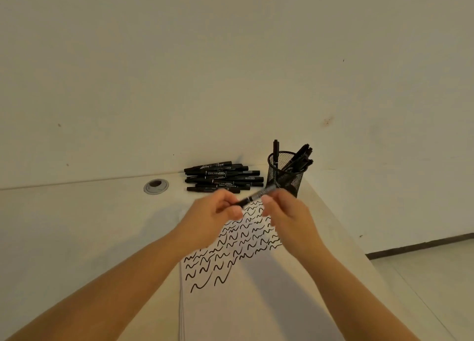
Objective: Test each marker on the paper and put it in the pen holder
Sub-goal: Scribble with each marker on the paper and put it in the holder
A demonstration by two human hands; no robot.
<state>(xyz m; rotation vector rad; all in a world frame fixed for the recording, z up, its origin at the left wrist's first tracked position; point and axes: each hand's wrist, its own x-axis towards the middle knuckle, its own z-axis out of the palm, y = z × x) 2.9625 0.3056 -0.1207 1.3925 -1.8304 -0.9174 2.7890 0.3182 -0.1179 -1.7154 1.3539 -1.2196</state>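
Observation:
I hold one black marker (252,197) in the air above the paper, slanted up to the right. My left hand (215,212) grips its lower left end and my right hand (287,212) grips its upper right end; motion blur hides whether the cap is on. The white paper (256,289) lies under my hands, with several rows of black squiggles on its far half. A pile of several black markers (223,177) lies by the wall. The black mesh pen holder (284,176) stands to the right of the pile with several markers in it.
A round grey cable grommet (156,186) is set in the white desk (77,225) left of the pile. The wall runs right behind the pile and holder. The desk's right edge (359,251) drops to the floor just right of the holder.

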